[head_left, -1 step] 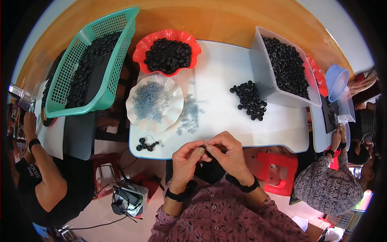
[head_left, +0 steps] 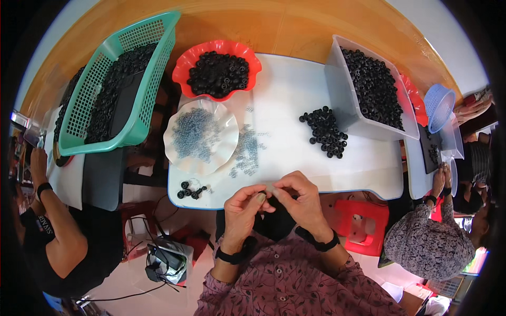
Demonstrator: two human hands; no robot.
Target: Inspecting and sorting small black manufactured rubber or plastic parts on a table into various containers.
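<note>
Head view: left hand (head_left: 243, 209) and right hand (head_left: 298, 200) pinch a small part (head_left: 270, 190) between fingertips.

A small assembly workshop: low white plastic tables (head_left: 295, 100) carry a green mesh basket (head_left: 105, 89), a scalloped red bowl (head_left: 182, 66) and a clear tub (head_left: 342, 100), all heaped with black rubber rings, with other workers seated alongside.

Bare table (head_left: 287, 100) strip runs from hands up the middle. Blocking left: white plate (head_left: 179, 152) and loose clear bits (head_left: 246, 150); right: black ring pile (head_left: 326, 131) and white bin (head_left: 337, 100). Near edge probably passable, partly hidden by hands.
</note>
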